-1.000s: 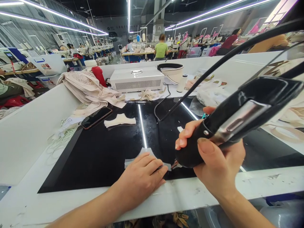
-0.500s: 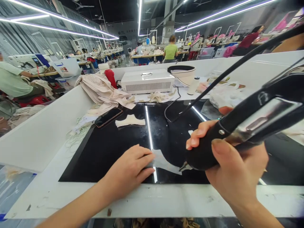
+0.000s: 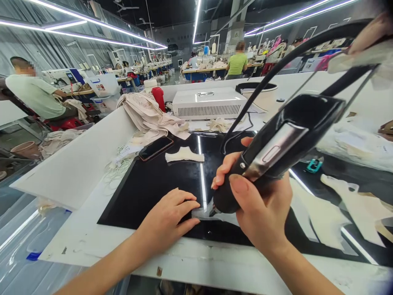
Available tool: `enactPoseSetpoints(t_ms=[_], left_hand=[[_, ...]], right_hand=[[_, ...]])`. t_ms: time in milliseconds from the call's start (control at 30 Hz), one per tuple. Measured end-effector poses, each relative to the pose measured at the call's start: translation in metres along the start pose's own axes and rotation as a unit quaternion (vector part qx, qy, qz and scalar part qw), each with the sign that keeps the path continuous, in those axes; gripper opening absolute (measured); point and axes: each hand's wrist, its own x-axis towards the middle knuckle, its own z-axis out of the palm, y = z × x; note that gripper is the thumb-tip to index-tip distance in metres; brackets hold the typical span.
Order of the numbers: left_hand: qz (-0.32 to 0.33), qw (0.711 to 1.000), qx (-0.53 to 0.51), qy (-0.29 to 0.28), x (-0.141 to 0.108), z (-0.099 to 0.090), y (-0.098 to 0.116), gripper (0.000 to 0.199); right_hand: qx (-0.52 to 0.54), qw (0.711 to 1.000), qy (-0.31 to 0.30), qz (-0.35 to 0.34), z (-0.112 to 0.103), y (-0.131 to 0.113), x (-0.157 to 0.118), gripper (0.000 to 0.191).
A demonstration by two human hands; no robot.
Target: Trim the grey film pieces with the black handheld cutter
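Observation:
My right hand [image 3: 260,196] is closed round the thick handle of a black corded hand tool [image 3: 276,147] with a silver panel. Its narrow metal tip points down-left onto a thin, translucent, curved piece [image 3: 201,213] lying on the black glossy board [image 3: 147,196]. Beside the tip, my left hand [image 3: 172,213] rests flat, fingers stretched out, fingertips at the left end of that piece. My right hand and the tool cover the piece's right part. A cream fabric piece [image 3: 184,154] lies farther back on the board.
A phone [image 3: 156,148] and heaped beige cloth [image 3: 144,116] lie at the left back. Behind stands a white vented box [image 3: 208,104]. Cut cream pieces [image 3: 325,209] and a small turquoise tool [image 3: 315,165] are at right. The tool's cord [image 3: 260,78] arches overhead near a blurred hand [image 3: 371,35].
The tool tip has moved left along the translucent piece, closer to my left hand, which stays flat. The view has turned right, showing the cut pieces there.

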Motion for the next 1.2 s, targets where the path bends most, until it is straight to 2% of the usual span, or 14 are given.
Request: enactPoseSetpoints(t_ms=[100, 200, 433, 633, 800, 1000, 1200], left_hand=[[0.009, 1.000, 0.012, -0.008, 0.001, 0.001, 0.003, 0.019], [0.045, 0.997, 0.062, -0.006, -0.001, 0.001, 0.007, 0.014], [0.132, 0.974, 0.173, 0.058, -0.005, 0.002, 0.005, 0.014], [0.086, 0.991, 0.102, 0.029, -0.008, -0.005, 0.003, 0.025], [0.061, 0.996, 0.067, 0.008, -0.010, -0.013, 0.006, 0.021], [0.092, 0.989, 0.113, -0.009, -0.011, -0.016, 0.000, 0.025], [0.148, 0.977, 0.152, 0.006, -0.005, -0.015, -0.003, 0.024]], right_hand=[[0.000, 1.000, -0.005, -0.009, 0.003, 0.002, 0.000, 0.037], [0.007, 1.000, -0.008, -0.009, 0.006, 0.002, -0.003, 0.035], [0.026, 1.000, -0.008, -0.001, 0.007, 0.002, -0.006, 0.040], [0.040, 0.999, -0.005, 0.007, 0.009, 0.002, -0.007, 0.040], [0.045, 0.999, -0.006, 0.017, 0.014, 0.000, -0.008, 0.044], [0.044, 0.999, -0.002, 0.021, 0.016, -0.004, -0.009, 0.046], [0.045, 0.999, 0.003, 0.017, 0.018, -0.005, -0.009, 0.047]])
